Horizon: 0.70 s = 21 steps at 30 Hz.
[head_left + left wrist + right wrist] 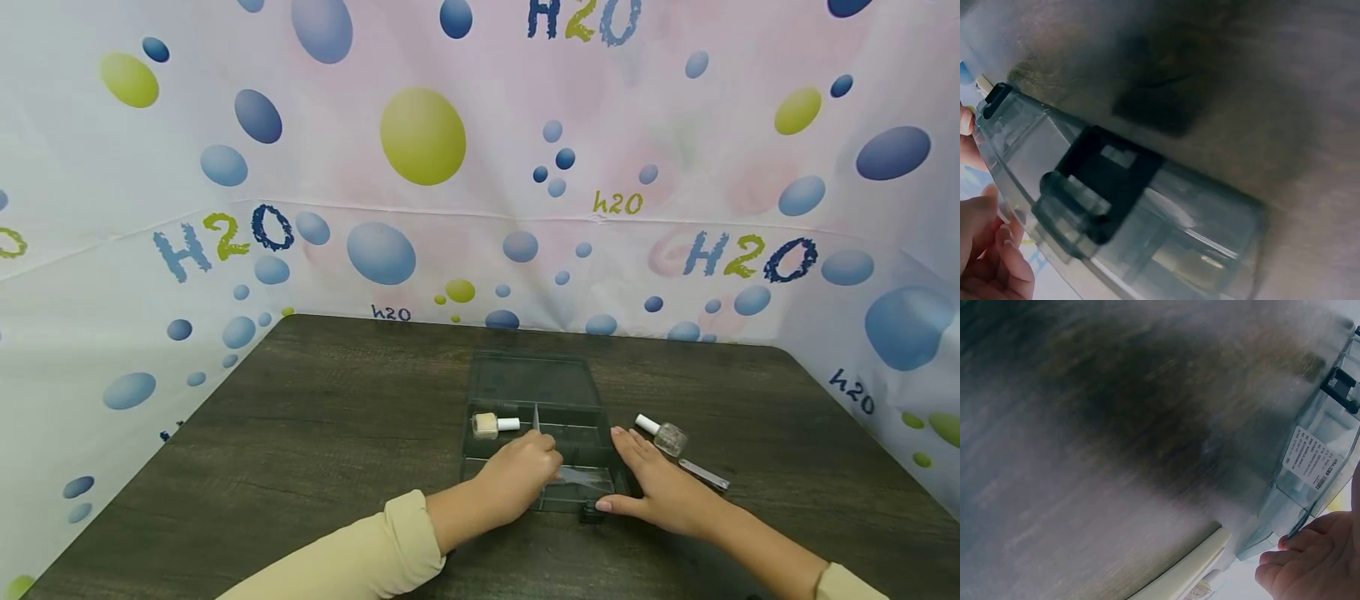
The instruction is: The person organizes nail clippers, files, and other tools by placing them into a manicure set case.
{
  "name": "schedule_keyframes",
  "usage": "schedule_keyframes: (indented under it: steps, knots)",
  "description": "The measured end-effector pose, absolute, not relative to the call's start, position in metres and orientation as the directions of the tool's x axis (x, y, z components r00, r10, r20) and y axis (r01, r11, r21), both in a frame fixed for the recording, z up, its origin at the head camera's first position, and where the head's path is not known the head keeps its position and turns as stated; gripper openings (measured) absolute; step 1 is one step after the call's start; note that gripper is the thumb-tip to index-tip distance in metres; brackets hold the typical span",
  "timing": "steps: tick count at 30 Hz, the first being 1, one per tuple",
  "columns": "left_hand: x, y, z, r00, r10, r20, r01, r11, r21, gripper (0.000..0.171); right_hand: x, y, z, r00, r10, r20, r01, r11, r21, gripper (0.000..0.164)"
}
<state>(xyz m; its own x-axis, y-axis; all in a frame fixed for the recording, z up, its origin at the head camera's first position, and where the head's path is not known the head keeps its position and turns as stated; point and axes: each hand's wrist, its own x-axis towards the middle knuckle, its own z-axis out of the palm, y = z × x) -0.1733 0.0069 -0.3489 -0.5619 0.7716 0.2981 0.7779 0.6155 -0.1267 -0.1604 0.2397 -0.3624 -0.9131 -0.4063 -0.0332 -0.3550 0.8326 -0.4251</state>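
Observation:
A dark see-through compartment box lies on the table with its lid folded back. Over its middle, my left hand pinches a thin, pale, pointed strip; its lower part is hidden by the fingers, and I cannot tell its kind. My right hand rests against the box's right side, fingers straight and thumb at the front corner. In the right wrist view, the fingertips touch the box wall near a white label. A cream nail polish bottle lies in the back left compartment.
Right of the box, beside my right hand, lie a clear glittery nail polish bottle with a white cap and a silver nail clipper. The box's dark latch faces me. A printed curtain borders the dark table.

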Motion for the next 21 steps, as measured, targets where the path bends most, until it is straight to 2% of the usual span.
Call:
schedule_keyframes:
  steps: [3, 6, 12, 17, 21]
  knots:
    - [-0.174, 0.014, -0.35, -0.562, 0.782, 0.27, 0.762, 0.616, -0.198, 0.012, -0.16, 0.24, -0.363, -0.912, -0.409, -0.034, -0.356, 0.83, -0.43, 0.101]
    - [-0.173, 0.02, -0.35, -0.591, 0.774, 0.225, 0.744, 0.632, -0.218, 0.012, -0.16, 0.24, -0.363, -0.912, -0.409, -0.037, -0.354, 0.827, -0.437, 0.101]
    - [-0.174, 0.027, -0.347, -0.685, 0.716, 0.133, 0.705, 0.698, -0.129, 0.01, -0.16, 0.239, -0.362, -0.91, -0.413, -0.046, -0.352, 0.825, -0.442, 0.101]
    - [-0.183, 0.034, -0.34, -0.697, 0.716, 0.041, 0.713, 0.698, -0.069, 0.014, -0.16, 0.24, -0.362, -0.911, -0.411, -0.043, -0.351, 0.825, -0.443, 0.101]
    - [-0.188, 0.041, -0.336, -0.697, 0.715, -0.053, 0.717, 0.692, -0.091, 0.013, -0.16, 0.24, -0.362, -0.91, -0.412, -0.037, -0.356, 0.824, -0.44, 0.1]
